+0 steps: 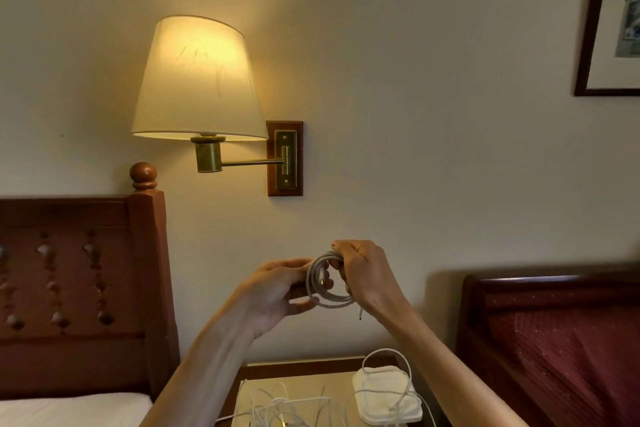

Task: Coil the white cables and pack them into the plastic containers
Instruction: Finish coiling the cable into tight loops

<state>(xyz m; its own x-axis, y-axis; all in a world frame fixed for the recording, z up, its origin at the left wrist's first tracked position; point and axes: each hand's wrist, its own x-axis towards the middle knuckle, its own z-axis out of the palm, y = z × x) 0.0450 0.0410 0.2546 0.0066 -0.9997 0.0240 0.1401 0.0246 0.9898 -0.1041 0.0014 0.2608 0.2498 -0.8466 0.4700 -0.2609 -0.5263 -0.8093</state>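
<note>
I hold a coiled white cable [323,300] up in front of the wall, above the nightstand. My left hand [277,291] grips the coil's left side with thumb and fingers. My right hand [367,274] closes over the coil's top and right side. A short dark-tipped cable end hangs down below my right hand. On the nightstand [311,366] below lie several loose white cables [280,407] in a tangle. Beside them at the right sits a white plastic container [386,395] with a cable looped over it.
A lit wall lamp [197,80] on a brass arm hangs above left. A wooden headboard [79,288] and white bedding stand at the left. A second bed with a red cover [568,350] is at the right. A framed picture [613,21] hangs top right.
</note>
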